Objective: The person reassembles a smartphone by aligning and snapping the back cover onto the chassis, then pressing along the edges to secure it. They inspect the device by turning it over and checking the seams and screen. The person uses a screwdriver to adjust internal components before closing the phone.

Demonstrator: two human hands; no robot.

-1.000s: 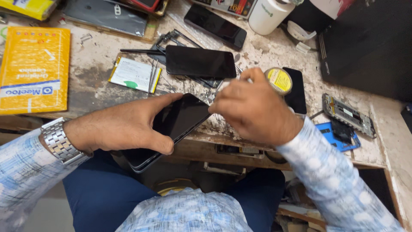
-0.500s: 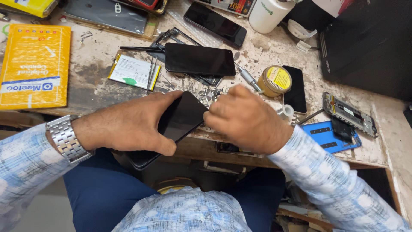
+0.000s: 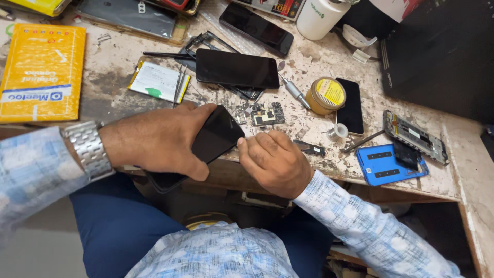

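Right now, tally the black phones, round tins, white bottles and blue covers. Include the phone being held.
Black phones: 4, the first in the left hand
Round tins: 1
White bottles: 1
Blue covers: 1
Total: 7

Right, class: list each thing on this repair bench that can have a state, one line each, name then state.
Black phone: gripped in left hand, screen dark.
Right hand: fingertips at that phone's edge; any tool hidden.
Second phone: flat on bench, screen dark.
Round tin: lid on.
Blue back cover: off, inside up.
Circuit board: bare, loose.
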